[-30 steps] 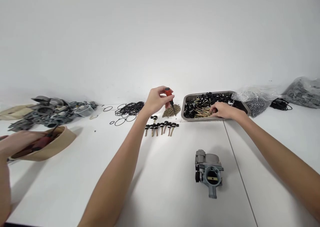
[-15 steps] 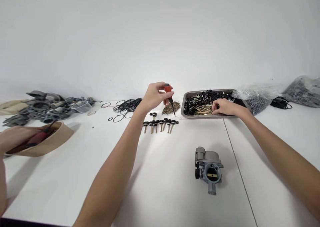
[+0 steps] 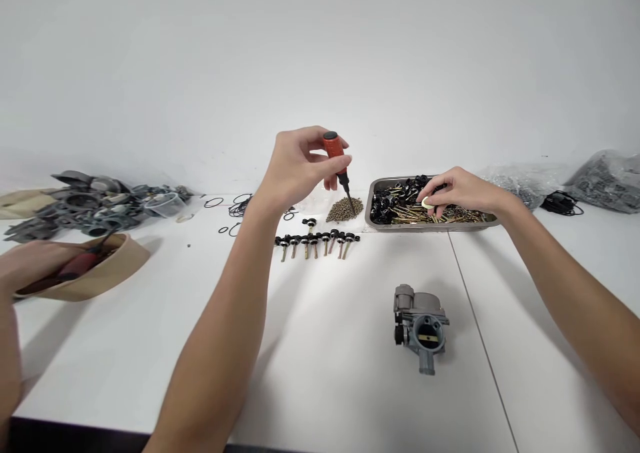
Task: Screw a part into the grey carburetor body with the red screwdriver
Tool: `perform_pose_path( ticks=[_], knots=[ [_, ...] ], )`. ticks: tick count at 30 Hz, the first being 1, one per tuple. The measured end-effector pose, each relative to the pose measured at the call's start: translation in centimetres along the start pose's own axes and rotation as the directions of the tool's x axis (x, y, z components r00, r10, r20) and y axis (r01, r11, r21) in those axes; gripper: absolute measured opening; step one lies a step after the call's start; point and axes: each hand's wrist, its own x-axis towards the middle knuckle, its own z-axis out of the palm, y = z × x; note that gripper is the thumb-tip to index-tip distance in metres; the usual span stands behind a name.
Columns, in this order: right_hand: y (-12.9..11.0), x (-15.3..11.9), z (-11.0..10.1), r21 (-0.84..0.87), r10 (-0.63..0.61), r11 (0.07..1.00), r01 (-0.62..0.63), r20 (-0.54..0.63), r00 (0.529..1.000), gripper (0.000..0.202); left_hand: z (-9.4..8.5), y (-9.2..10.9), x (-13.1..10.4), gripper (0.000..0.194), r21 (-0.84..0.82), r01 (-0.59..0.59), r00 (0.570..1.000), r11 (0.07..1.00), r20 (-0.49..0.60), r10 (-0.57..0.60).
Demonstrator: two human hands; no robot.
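Observation:
My left hand is closed round the handle of a red and black screwdriver. Its tip points down at the right side of a heap of small brass-coloured screws. Over a metal tray my right hand pinches a small pale yellow disc. Black-ended brass shafts and other small parts fill the tray. A grey carburetor stands on the white table in front, its round bore facing me. Between my forearms lies a row of brass shafts with black ends.
At far left another person's hand reaches into a tan bowl with a red-handled tool. Behind it is a heap of grey metal parts. Black rubber rings lie left of the screws. Clear bags of parts and a black cable are at right.
My right hand has risen from the parts in the tray, and the pale disc now shows in its fingers. My left hand has shifted, bringing the screwdriver tip to the screw heap.

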Motion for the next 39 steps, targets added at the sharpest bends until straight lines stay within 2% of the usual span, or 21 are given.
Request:
perform_pose_path(
  ticks=[3, 5, 11, 14, 20, 28, 33, 37, 39],
  knots=[
    [-2.2, -1.5, 0.3, -0.079, -0.075, 0.994, 0.073, -0.025, 0.997, 0.026, -0.2, 1.1, -0.3, 0.015, -0.026, -0.059, 0.998, 0.998, 0.020, 0.059],
    [-3.5, -3.1, 1.0, -0.067, -0.099, 0.993, 0.098, -0.011, 0.995, 0.025, -0.3, 1.5, -0.6, 0.015, -0.040, -0.082, 0.996, 0.996, 0.029, 0.083],
    [-5.2, -8.3, 4.6, 0.069, -0.104, 0.994, 0.090, 0.237, 0.966, 0.011, 0.1, 2.5, -1.0, 0.016, -0.102, -0.152, 0.987, 0.983, 0.040, 0.157],
    [-5.7, -9.5, 5.7, 0.060, -0.087, 0.996, 0.071, 0.320, 0.943, 0.015, 0.6, 2.9, -1.1, 0.013, -0.159, -0.210, 0.975, 0.965, 0.040, 0.219],
    [-7.0, -9.9, 6.4, -0.018, -0.010, 1.000, 0.018, 0.400, 0.916, 0.014, 1.2, 2.7, -0.9, 0.016, -0.238, -0.293, 0.953, 0.926, 0.012, 0.304],
    [-6.5, -9.8, 7.7, -0.104, 0.033, 0.994, 0.015, 0.446, 0.895, 0.017, 1.1, 2.6, -0.9, 0.015, -0.241, -0.323, 0.944, 0.915, -0.011, 0.330],
    [-6.0, -9.7, 7.7, -0.167, 0.029, 0.985, 0.042, 0.401, 0.916, 0.024, 1.0, 2.6, -0.9, 0.016, -0.245, -0.333, 0.940, 0.910, -0.016, 0.340],
    [-5.4, -9.1, 7.3, -0.142, 0.059, 0.990, 0.005, 0.437, 0.898, 0.020, 1.1, 2.9, -1.0, 0.019, -0.261, -0.341, 0.936, 0.903, -0.008, 0.351],
    [-4.8, -8.5, 7.1, -0.119, 0.065, 0.993, -0.021, 0.379, 0.923, 0.027, 1.2, 3.1, -1.1, 0.018, -0.279, -0.358, 0.929, 0.891, -0.005, 0.371]
  ],
)
